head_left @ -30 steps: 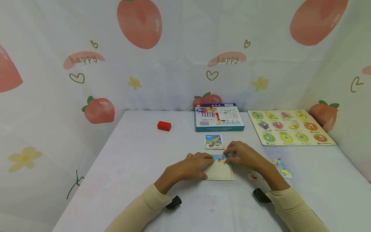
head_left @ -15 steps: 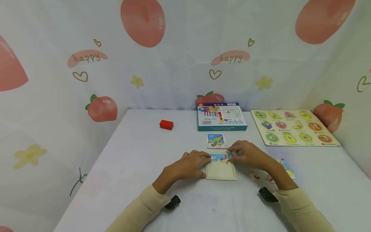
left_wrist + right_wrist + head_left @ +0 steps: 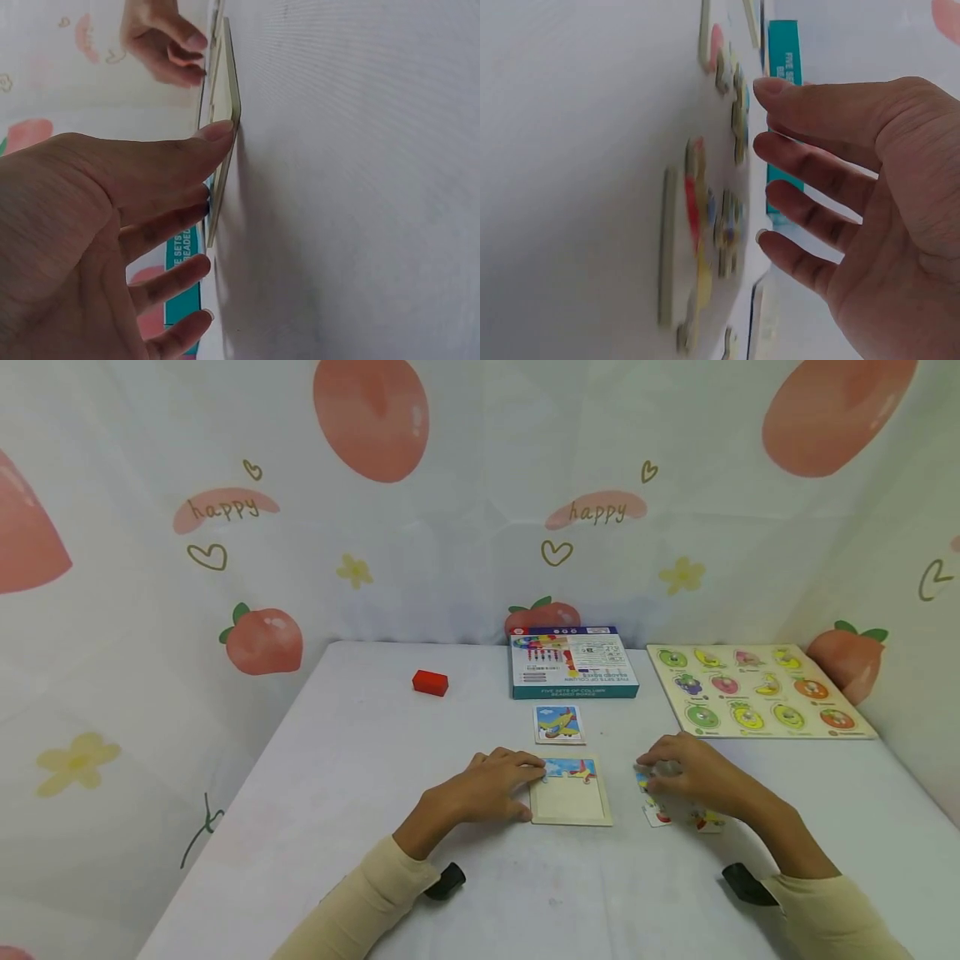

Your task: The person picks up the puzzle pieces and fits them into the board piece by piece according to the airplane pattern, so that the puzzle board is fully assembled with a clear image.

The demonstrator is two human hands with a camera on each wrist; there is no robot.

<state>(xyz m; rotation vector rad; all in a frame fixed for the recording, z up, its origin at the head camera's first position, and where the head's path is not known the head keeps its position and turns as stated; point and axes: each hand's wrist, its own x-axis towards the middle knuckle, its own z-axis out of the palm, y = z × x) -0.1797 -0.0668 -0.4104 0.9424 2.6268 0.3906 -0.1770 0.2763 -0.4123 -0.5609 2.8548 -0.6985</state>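
A shallow wooden puzzle tray (image 3: pixel 572 803) lies in front of me, with sky-and-airplane jigsaw pieces (image 3: pixel 572 769) along its top edge. My left hand (image 3: pixel 495 787) rests at the tray's left side. In the left wrist view its thumb (image 3: pixel 217 130) touches the tray's rim, and the other fingers are spread loosely. To the right of the tray, my right hand (image 3: pixel 696 770) hovers over loose jigsaw pieces (image 3: pixel 657 815), partly covering them. The right wrist view shows its fingers relaxed and nothing between them, beside a small piece (image 3: pixel 739 116).
Above the tray lies an airplane picture card (image 3: pixel 558 725). Behind it is a flat teal-and-white box (image 3: pixel 575 668), with a fruit puzzle board (image 3: pixel 757 693) at the back right. A red block (image 3: pixel 431 683) sits further left. A printed cloth hangs behind the table.
My right hand has left the tray's upper right corner and moved right over the loose pieces, leaving the red-tailed piece in the tray. My left hand has stayed at the tray's left side.
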